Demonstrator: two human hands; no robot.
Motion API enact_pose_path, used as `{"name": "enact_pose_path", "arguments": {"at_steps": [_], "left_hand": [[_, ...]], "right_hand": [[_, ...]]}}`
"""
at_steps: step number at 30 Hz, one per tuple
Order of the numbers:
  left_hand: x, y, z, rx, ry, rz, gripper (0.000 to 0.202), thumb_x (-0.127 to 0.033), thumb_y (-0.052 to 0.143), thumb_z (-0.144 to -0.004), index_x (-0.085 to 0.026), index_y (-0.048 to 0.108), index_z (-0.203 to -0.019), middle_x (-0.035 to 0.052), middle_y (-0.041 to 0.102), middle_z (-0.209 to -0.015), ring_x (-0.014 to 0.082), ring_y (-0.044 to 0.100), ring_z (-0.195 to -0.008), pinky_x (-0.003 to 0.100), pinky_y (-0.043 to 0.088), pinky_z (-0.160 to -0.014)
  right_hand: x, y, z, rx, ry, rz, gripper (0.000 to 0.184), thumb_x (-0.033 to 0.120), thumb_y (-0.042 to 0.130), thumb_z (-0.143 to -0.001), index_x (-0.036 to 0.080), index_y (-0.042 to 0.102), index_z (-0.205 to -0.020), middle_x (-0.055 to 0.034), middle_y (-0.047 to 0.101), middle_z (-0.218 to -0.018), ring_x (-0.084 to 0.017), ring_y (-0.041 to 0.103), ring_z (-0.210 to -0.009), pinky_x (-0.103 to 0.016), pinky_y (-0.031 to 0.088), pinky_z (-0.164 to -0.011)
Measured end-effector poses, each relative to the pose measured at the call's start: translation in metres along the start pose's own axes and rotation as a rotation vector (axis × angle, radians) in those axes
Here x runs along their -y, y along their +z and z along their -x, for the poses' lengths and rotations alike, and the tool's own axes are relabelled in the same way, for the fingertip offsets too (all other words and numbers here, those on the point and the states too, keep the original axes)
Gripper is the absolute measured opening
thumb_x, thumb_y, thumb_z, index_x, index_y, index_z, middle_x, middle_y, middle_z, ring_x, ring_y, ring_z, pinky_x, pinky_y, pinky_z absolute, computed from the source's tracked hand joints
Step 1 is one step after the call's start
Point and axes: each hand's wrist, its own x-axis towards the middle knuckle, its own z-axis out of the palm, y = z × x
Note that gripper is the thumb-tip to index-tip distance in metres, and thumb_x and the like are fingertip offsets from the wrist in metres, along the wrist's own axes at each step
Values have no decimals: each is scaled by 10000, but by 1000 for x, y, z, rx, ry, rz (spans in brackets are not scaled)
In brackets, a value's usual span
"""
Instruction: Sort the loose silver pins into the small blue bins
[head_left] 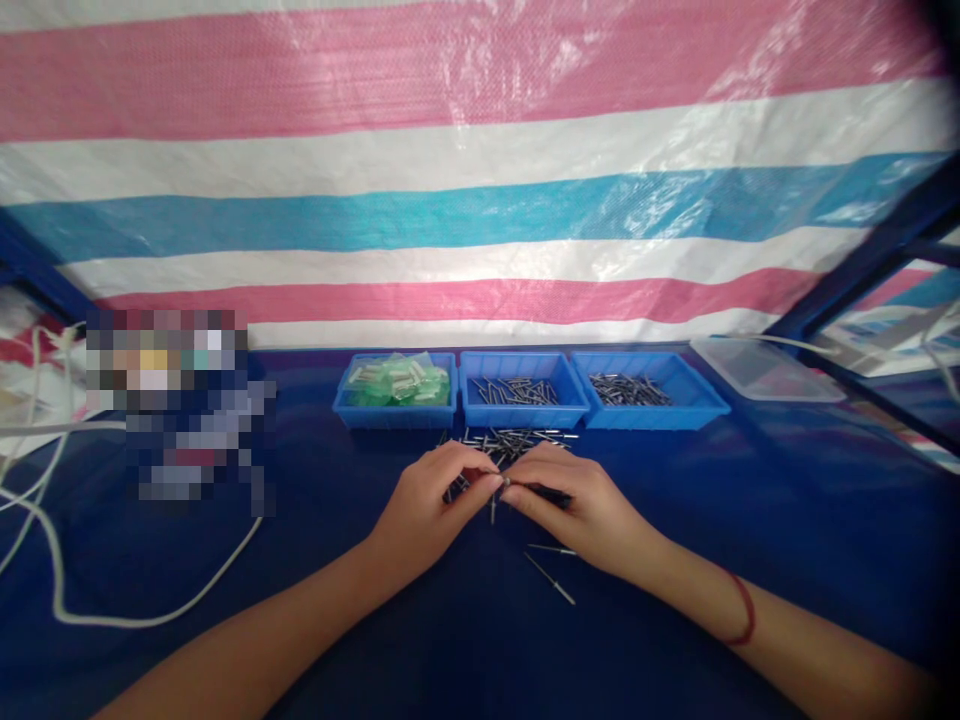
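Note:
My left hand [439, 500] and my right hand [581, 500] meet over the table, thumbs and fingertips pinched together. Between the fingertips shows a small silvery end, apparently of a blind rivet [506, 483]; the fingers cover most of it. Just beyond and partly under the hands lies a loose pile of blind rivets [510, 441], thin metal pins with thicker ends. Nearer to me, below my right hand, a single rivet [551, 578] rests on the table, with another rivet [551, 549] reaching under that hand.
Three blue bins stand behind the pile: the left bin [394, 418] holds green plastic packets [405, 382], the middle bin [525, 414] and right bin [660, 416] hold metal pieces. A clear lid [765, 370] lies at right. A white cable [142, 622] loops at left near a blurred area.

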Motion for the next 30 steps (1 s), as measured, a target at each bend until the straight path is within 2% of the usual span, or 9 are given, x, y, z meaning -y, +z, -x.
{"name": "enact_pose_path", "arguments": {"at_steps": [4, 10, 16, 18, 21, 24, 26, 28, 30], "left_hand": [[1, -1, 0, -19, 19, 6, 90, -258, 557, -900, -188, 611, -888, 13, 642, -828, 132, 601, -756, 239, 465, -723], [0, -2, -1, -13, 38, 7, 56, -208, 552, -898, -182, 601, -886, 12, 620, -836, 124, 595, -770, 230, 458, -729], [3, -3, -3, 42, 48, -80, 70, -232, 531, -909, -194, 588, -897, 22, 630, -863, 154, 600, -818, 271, 459, -753], [5, -3, -2, 31, 52, -150, 80, -243, 539, -904, -198, 577, -958, 35, 635, -904, 175, 596, -862, 296, 458, -771], [6, -3, 1, 37, 105, -230, 192, -256, 559, -891, -207, 550, -1076, 59, 633, -995, 197, 578, -926, 324, 452, -805], [2, -2, 5, 162, 250, -273, 244, -271, 563, -893, -245, 568, -1136, 54, 629, -1081, 205, 553, -996, 334, 422, -857], [-2, 0, 8, 241, 343, -294, 288, -305, 576, -888, -272, 571, -1174, 36, 625, -1144, 215, 533, -1050, 347, 390, -895], [-6, 1, 9, 296, 402, -318, 340, -352, 586, -881, -285, 558, -1213, 18, 616, -1199, 227, 515, -1098, 360, 358, -919], [-8, 3, 10, 339, 433, -347, 353, -370, 584, -883, -290, 552, -1226, 5, 617, -1218, 225, 511, -1116, 364, 333, -928]], "right_hand": [[2, 0, 0, 2, 19, -23, 147, 236, 530, -909, 206, 671, -877, -51, 688, -826, -168, 619, -776, -317, 489, -713], [1, -1, -1, -77, 52, -53, 95, 193, 574, -871, 210, 666, -882, -39, 670, -794, -164, 605, -764, -309, 479, -703], [3, -4, -2, -139, 43, -68, 77, 226, 583, -871, 211, 653, -846, -29, 659, -750, -157, 594, -721, -297, 479, -663], [2, -10, -4, -144, 30, -40, 102, 236, 568, -880, 206, 639, -814, -28, 656, -740, -156, 595, -714, -299, 475, -666], [-4, -27, -9, -225, 31, 90, 149, 232, 535, -887, 202, 612, -763, -24, 645, -731, -157, 590, -710, -305, 463, -681], [-20, -56, -12, -414, 84, 307, 149, 235, 527, -866, 194, 607, -747, -26, 637, -728, -163, 575, -694, -310, 447, -687], [-34, -78, -13, -560, 164, 477, 146, 248, 534, -840, 183, 610, -733, -22, 621, -694, -160, 556, -650, -298, 428, -652], [-50, -98, -11, -651, 247, 660, 159, 253, 541, -812, 173, 609, -693, -18, 597, -648, -160, 549, -625, -292, 405, -635], [-63, -113, -8, -647, 358, 842, 184, 263, 527, -804, 166, 624, -680, -35, 613, -658, -179, 561, -649, -300, 381, -626]]}}
